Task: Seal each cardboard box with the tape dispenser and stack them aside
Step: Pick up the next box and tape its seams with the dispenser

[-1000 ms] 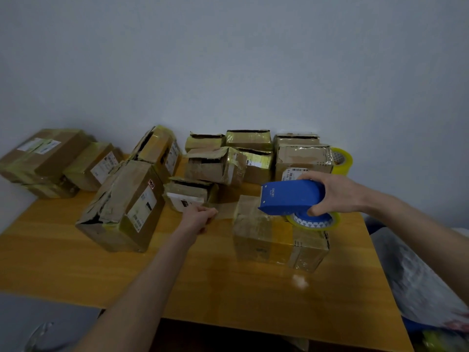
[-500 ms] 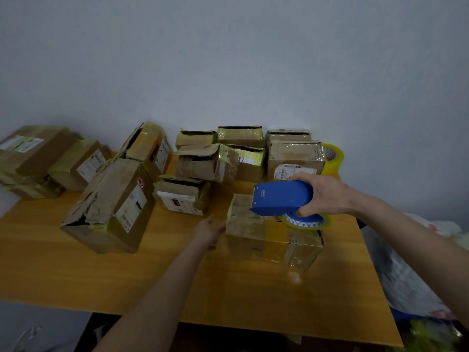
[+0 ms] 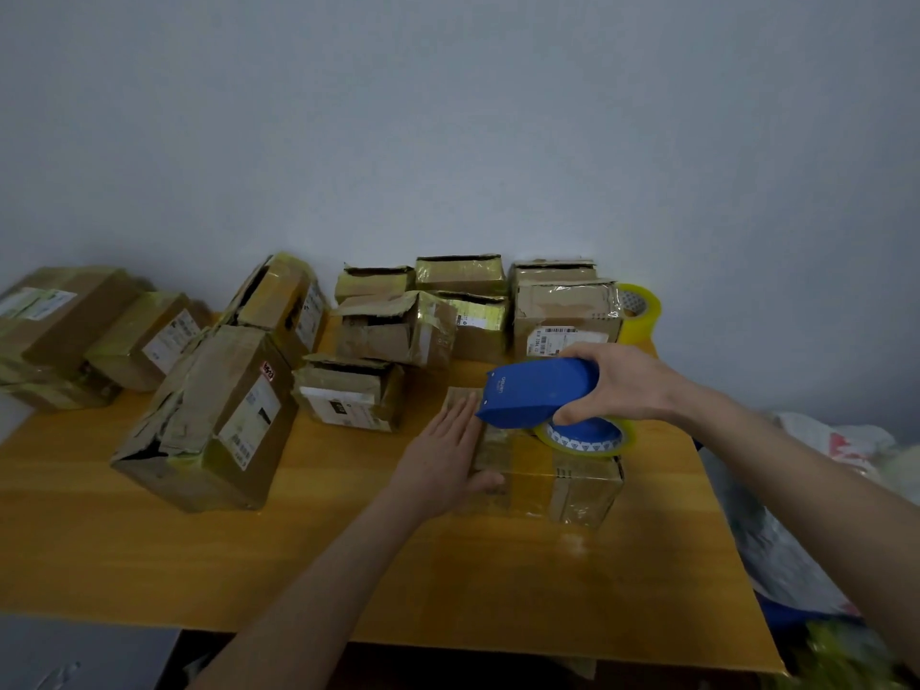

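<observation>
Left hand (image 3: 443,460) now flat on box (image 3: 572,490), fingers (image 3: 460,415) straight, right hand (image 3: 622,385) fingers curled round tape dispenser (image 3: 537,390)

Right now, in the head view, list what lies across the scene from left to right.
Stacked taped boxes → large torn box → small box with white label → left hand → blue tape dispenser → right hand → plastic bags.

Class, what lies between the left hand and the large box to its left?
Head view: only bare table between the left hand and the large box.
</observation>
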A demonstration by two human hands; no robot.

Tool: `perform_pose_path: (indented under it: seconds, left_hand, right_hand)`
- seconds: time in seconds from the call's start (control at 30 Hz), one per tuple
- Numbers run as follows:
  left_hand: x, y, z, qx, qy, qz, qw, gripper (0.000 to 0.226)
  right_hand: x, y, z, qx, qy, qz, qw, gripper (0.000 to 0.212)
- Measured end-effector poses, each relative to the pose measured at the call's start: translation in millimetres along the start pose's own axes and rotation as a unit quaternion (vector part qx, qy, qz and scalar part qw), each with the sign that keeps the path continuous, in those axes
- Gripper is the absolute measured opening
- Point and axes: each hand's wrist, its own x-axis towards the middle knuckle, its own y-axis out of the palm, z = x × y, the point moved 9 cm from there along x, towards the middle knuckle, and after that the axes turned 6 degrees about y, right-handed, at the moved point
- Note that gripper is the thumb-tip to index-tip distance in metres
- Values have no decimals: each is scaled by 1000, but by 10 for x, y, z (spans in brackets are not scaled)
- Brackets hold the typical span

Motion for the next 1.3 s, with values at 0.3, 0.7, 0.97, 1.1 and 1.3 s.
perform_pose_path:
  seconds: [0.3,0.7,0.97,1.1,1.3]
  left_hand:
    - [-11,65,73,12,-7,21,1000,90]
    - [-20,6,-99,40,9,6,999,78]
    - [31,35,-24,29,-38,6,999,72]
    - [-49,13,211,21,-73,24,997,73]
    - [-4,51,159,36,-79,4,996,72]
  right_hand:
    - [-127,-179,-202,-18,38,17,999,52]
    - [-156,-161,-322,12,69,-11,998,51]
    - [-76,-113,-168,10,20,14,1000,49]
    - [-8,-49,-12,24,-3,-5,1000,53]
    - [36,-96,50,-41,4,3,999,60]
